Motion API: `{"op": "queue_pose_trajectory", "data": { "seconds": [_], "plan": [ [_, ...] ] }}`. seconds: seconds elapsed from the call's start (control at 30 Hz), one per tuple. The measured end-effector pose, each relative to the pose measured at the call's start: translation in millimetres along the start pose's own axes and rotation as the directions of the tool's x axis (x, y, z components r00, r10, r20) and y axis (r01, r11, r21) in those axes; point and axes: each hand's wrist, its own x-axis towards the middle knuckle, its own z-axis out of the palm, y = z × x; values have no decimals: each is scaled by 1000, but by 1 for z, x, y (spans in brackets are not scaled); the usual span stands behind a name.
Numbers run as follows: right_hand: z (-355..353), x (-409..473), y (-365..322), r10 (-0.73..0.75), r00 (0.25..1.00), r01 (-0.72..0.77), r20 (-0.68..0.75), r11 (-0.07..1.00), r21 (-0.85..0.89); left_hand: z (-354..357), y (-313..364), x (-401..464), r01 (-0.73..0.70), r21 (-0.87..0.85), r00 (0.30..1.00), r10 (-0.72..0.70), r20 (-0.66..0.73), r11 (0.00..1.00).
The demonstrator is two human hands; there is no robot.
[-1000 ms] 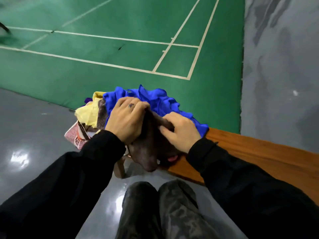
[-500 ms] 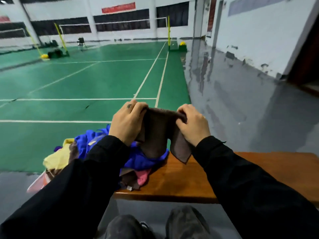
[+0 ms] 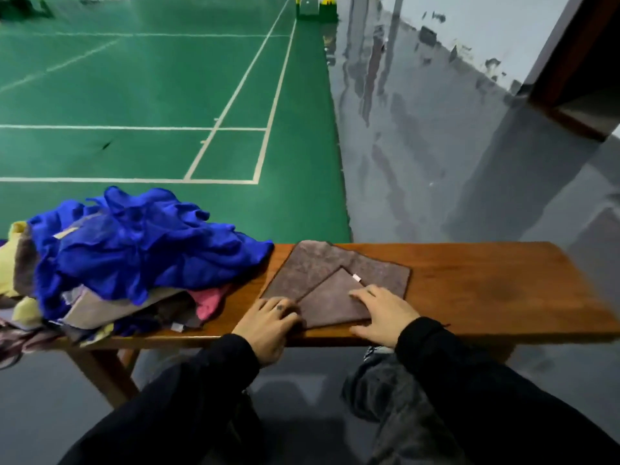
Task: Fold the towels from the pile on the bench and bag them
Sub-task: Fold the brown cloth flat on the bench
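Observation:
A brown towel [image 3: 322,273] lies spread on the wooden bench [image 3: 486,290], with its near corner folded over into a triangle and a small white tag showing. My left hand [image 3: 268,327] rests on the towel's near left edge, fingers bent over it. My right hand [image 3: 382,313] lies flat on the folded flap at the near right. To the left sits the pile of towels [image 3: 134,256], a large blue one on top, with yellow, pink and grey ones underneath. No bag is in view.
The bench's right half is bare wood. Beyond it lie a green badminton court [image 3: 151,112] and a grey glossy floor [image 3: 436,162]. My knees are just below the bench's front edge. Some towels hang over the bench's left end.
The brown towel, lifted out of the pile and held up in both hands before, now lies spread on the bench right of the pile. Both hands have come down onto it.

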Motion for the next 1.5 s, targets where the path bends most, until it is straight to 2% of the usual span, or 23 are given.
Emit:
{"op": "queue_pose_trajectory", "data": {
  "seconds": [0.03, 0.17, 0.23, 0.3, 0.37, 0.43, 0.53, 0.63, 0.7, 0.83, 0.93, 0.97, 1.03, 1.1, 1.13, 1.23, 1.33, 1.4, 1.5],
  "plan": [
    [5, -1, 6, 16, 1000, -16, 14, 1000, 15, 7, 3, 0, 50, -85, 998, -48, 27, 995],
    [-9, 25, 13, 70, 972, -37, -223, 988, 149, 6, -2, 27, 297, -245, 950, -312, -23, 923],
    [-17, 50, 14, 153, 973, -119, -170, 973, 198, 2, -8, 49, 407, -308, 907, -422, 20, 860],
    [-14, 67, 11, 233, 971, -222, -48, 961, 167, -1, -7, 68, 459, -290, 888, -433, 153, 840],
    [-2, 73, 8, 247, 969, -245, 5, 959, 146, 6, 2, 79, 444, -200, 881, -386, 272, 873],
    [6, 74, 7, 213, 977, -211, 2, 966, 148, 15, 8, 81, 427, -213, 882, -353, 313, 879],
    [4, 74, 5, 137, 991, -136, -4, 988, 79, 21, 12, 76, 330, -262, 937, -283, 203, 907],
    [5, 70, 1, 60, 998, -60, -20, 998, -20, 24, 15, 63, 255, -159, 965, -242, 98, 954],
    [5, 64, -1, 11, 998, -18, -63, 994, -112, 24, 17, 53, 230, -94, 973, -227, 35, 969],
    [-1, 57, -8, -166, 973, 134, -160, 972, -193, 12, 22, 50, 86, -98, 960, -109, -258, 991],
    [-7, 56, -13, -291, 929, 266, -230, 955, -131, -13, 31, 57, 74, -189, 952, -126, -279, 979],
    [-14, 53, -14, -271, 925, 253, -266, 962, -98, -20, 32, 59, 102, -267, 952, -172, -252, 958],
    [-35, 46, -12, -204, 909, 219, -363, 976, 3, -33, 22, 59, 187, -385, 964, -244, -105, 904],
    [-60, 38, -3, -134, 902, 174, -411, 983, 62, -37, 3, 61, 220, -301, 974, -226, 14, 928],
    [-69, 36, 2, -108, 915, 145, -389, 987, 67, -39, -5, 60, 223, -271, 974, -228, 15, 936],
    [-90, 30, 21, -7, 949, 40, -315, 994, 99, -49, -26, 66, 222, -285, 952, -271, -144, 932],
    [-113, 30, 41, 43, 880, 1, -473, 996, 93, -80, -37, 89, 246, -374, 919, -338, -202, 894],
    [-136, 28, 48, 103, 773, 19, -626, 983, 184, -107, -39, 102, 208, -425, 857, -374, -355, 881],
    [-159, 10, 52, 192, 614, 121, -766, 935, 332, -139, -31, 107, 43, -462, 744, -337, -577, 886]
  ]
}}
